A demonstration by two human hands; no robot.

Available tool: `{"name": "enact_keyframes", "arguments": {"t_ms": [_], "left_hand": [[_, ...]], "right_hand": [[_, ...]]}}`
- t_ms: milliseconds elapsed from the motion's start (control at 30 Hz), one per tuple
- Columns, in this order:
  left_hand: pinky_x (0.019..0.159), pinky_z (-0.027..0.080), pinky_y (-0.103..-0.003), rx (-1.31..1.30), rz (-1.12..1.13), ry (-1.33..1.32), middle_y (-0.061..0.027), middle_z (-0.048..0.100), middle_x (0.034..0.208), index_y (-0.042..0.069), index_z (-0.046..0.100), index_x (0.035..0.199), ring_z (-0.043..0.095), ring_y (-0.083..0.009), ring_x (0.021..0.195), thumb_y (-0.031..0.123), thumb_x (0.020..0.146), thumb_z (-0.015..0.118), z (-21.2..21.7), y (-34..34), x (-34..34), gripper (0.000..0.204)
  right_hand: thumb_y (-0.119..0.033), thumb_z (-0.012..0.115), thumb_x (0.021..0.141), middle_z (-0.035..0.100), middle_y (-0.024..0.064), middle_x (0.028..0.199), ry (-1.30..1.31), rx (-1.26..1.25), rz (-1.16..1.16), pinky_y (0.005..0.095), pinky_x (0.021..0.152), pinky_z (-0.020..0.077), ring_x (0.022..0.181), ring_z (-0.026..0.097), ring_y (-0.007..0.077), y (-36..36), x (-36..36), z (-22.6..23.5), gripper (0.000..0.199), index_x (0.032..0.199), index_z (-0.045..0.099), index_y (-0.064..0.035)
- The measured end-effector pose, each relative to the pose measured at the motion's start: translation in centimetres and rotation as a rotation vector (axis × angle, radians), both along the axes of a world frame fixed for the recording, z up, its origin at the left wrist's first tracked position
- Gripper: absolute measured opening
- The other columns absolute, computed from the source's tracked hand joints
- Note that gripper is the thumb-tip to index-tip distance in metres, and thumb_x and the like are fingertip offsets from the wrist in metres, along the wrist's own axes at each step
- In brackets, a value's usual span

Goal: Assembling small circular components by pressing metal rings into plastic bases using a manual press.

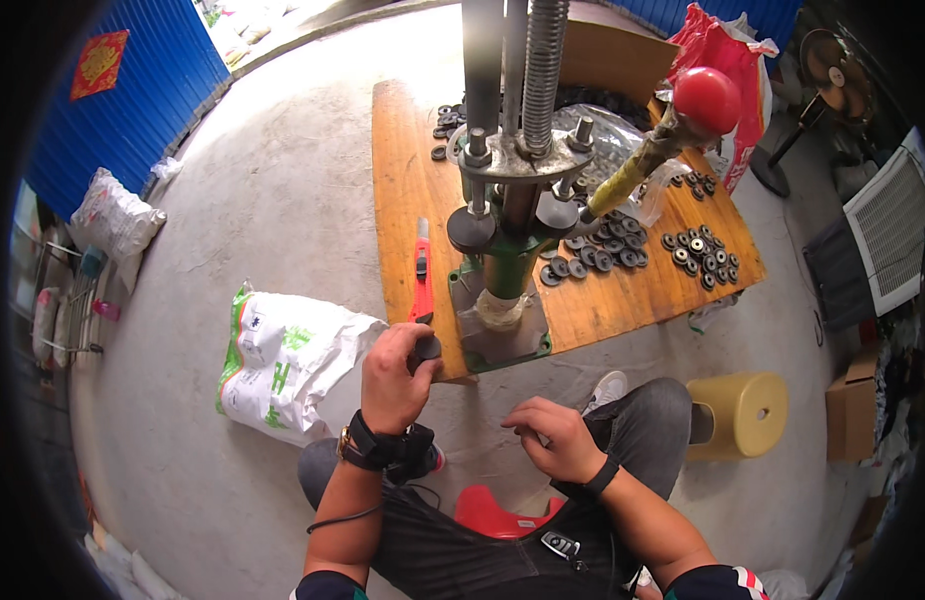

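Black disc (428, 348) clamped in left fingers (406, 336), right fingers (529, 414) apart — wooden table (407, 170), concrete floor (272, 200)

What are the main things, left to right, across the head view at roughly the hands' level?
White-and-green bag → left hand holding a dark round piece → right hand → yellow stool → cardboard box

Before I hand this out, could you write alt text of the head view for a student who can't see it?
A left hand pinches a dark round piece near a red utility knife lying on a wooden table; the right hand is loosely curled, apparently empty. A green-and-metal lever press stands on the table, with many dark round parts to its right.
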State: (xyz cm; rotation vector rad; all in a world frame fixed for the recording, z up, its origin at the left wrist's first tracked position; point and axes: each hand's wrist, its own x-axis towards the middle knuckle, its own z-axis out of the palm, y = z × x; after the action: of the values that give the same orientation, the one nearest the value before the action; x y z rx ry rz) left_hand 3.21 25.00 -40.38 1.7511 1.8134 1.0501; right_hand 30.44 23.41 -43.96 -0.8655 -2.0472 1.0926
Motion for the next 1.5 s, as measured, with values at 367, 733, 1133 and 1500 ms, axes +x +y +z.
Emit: {"name": "enact_keyframes", "arguments": {"t_ms": [367, 733, 1133, 1500], "left_hand": [[0.089, 0.057, -0.044, 0.211, 0.163, 0.194, -0.0157, 0.069, 0.105, 0.001, 0.07, 0.117, 0.07, -0.037, 0.097, -0.002, 0.074, 0.087, 0.3, -0.4, 0.6, 0.047], [0.074, 0.049, -0.032, 0.288, 0.105, -0.1, -0.0077, 0.071, 0.096, 0.002, 0.072, 0.11, 0.067, -0.0192, 0.087, -0.004, 0.091, 0.073, 0.4, 1.8, -0.9, 0.02], [0.083, 0.053, -0.026, 0.336, -0.143, -0.552, -0.0064, 0.065, 0.118, 0.0, 0.062, 0.143, 0.064, -0.0106, 0.096, 0.015, 0.11, 0.064, 10.6, 4.3, 2.9, 0.037], [0.076, 0.057, -0.024, 0.267, -0.128, -0.355, -0.0058, 0.072, 0.113, -0.005, 0.067, 0.136, 0.068, -0.0111, 0.094, 0.008, 0.107, 0.064, 12.1, 5.4, 1.2, 0.032]], "right_hand": [[0.009, 0.069, 0.088, 0.074, 0.0141, 0.105, 0.042, 0.076, -0.18, 0.0356, 0.078, 0.0599, 0.091, 0.074, 0.0293, 0.6, 2.1, 3.9, 0.027, 0.112, 0.074, -0.0027], [-0.005, 0.074, 0.098, 0.074, 0.0115, 0.098, 0.233, 0.1, -0.308, 0.0333, 0.073, 0.0569, 0.082, 0.072, 0.0185, 3.4, 3.1, 12.1, 0.019, 0.116, 0.073, -0.0009], [-0.015, 0.056, 0.109, 0.071, 0.0228, 0.082, 0.214, 0.104, -0.481, 0.0472, 0.068, 0.055, 0.07, 0.071, 0.0363, 8.2, -3.2, 15.5, 0.047, 0.154, 0.051, -0.0025], [-0.018, 0.061, 0.104, 0.07, 0.0283, 0.083, 0.204, 0.169, -0.411, 0.0533, 0.072, 0.0565, 0.082, 0.073, 0.0461, 12.5, -5.3, 15.4, 0.028, 0.126, 0.071, -0.0036]]}}
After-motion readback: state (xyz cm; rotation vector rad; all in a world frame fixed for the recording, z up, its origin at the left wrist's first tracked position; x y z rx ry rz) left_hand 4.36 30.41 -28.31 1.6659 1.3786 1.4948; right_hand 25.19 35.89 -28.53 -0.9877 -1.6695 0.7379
